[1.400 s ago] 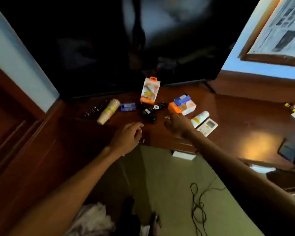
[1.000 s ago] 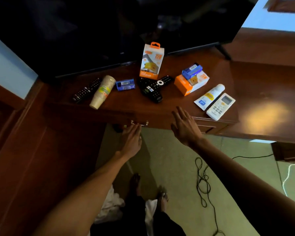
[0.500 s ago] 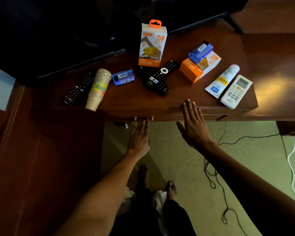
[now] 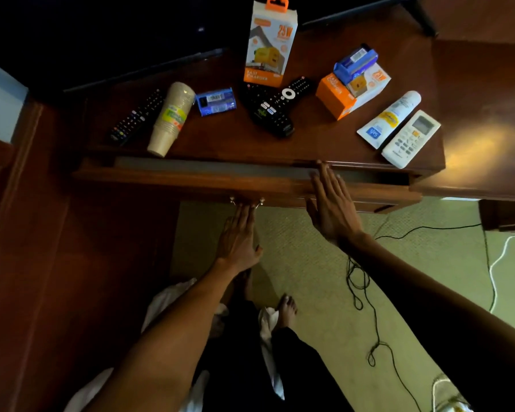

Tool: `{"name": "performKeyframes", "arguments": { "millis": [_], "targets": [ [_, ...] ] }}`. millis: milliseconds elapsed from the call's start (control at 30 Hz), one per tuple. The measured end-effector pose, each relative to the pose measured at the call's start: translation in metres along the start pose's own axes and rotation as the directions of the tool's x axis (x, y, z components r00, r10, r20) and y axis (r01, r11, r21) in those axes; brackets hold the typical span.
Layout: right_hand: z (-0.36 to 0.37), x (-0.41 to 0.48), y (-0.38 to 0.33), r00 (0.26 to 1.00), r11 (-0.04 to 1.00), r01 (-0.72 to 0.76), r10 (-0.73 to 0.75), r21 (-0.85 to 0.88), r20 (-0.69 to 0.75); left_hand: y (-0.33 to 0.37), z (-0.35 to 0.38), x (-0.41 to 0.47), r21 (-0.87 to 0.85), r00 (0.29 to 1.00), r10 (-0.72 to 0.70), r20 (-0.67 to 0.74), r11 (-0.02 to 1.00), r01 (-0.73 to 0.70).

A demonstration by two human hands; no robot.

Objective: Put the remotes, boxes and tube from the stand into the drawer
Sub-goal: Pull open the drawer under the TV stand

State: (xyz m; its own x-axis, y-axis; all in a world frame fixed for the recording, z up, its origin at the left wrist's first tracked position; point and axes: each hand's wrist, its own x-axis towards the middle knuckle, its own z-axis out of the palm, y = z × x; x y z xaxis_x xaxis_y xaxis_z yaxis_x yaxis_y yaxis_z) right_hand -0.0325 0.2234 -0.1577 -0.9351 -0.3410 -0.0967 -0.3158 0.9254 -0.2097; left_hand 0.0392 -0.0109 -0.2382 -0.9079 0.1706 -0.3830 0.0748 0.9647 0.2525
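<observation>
The wooden stand's drawer is open a narrow gap. My left hand reaches up from below with its fingertips at the drawer handle. My right hand is flat and open, fingertips on the drawer's top edge. On the stand lie a black remote, two crossed black remotes, a white remote and a white tube. A tall orange-and-white charger box stands upright. A small blue box lies flat, and another blue box rests on an orange box.
A stack of paper cups lies on the stand beside the left remote. A dark TV fills the back. Black cables trail over the green carpet, near my bare feet. Dark wood panelling stands to the left.
The drawer has slid out a little from shut. My left fingertips stayed at the handle, and my right hand moved up onto the drawer's edge. The view has tilted further down.
</observation>
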Motion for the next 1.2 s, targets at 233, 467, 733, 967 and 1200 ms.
{"name": "performKeyframes", "arguments": {
  "millis": [233, 467, 733, 967, 1200],
  "targets": [
    [0.013, -0.029, 0.008, 0.994, 0.998, -0.028, 0.022, 0.048, 0.11, 0.01, -0.007, -0.04, -0.074, 0.997, -0.004, -0.079, 0.997, -0.002],
    [0.002, -0.015, 0.01, 0.981, 0.997, -0.011, -0.004, 0.077, 0.194, 0.013, -0.088, -0.018, -0.071, 0.886, 0.087, -0.455, 0.988, -0.134],
    [-0.007, -0.012, 0.005, 0.973, 0.996, -0.035, 0.016, 0.08, 0.229, -0.016, -0.104, 0.014, -0.044, 0.999, -0.034, -0.029, 0.998, 0.033],
    [0.001, -0.05, -0.001, 0.981, 0.994, -0.013, -0.009, 0.113, 0.194, -0.011, -0.08, -0.023, -0.103, 0.994, -0.062, -0.088, 0.993, 0.052],
    [0.007, -0.104, -0.007, 0.978, 0.995, 0.025, -0.045, 0.1, 0.202, -0.008, -0.053, -0.074, -0.118, 0.993, -0.06, -0.104, 0.992, 0.047]
  ]
}}
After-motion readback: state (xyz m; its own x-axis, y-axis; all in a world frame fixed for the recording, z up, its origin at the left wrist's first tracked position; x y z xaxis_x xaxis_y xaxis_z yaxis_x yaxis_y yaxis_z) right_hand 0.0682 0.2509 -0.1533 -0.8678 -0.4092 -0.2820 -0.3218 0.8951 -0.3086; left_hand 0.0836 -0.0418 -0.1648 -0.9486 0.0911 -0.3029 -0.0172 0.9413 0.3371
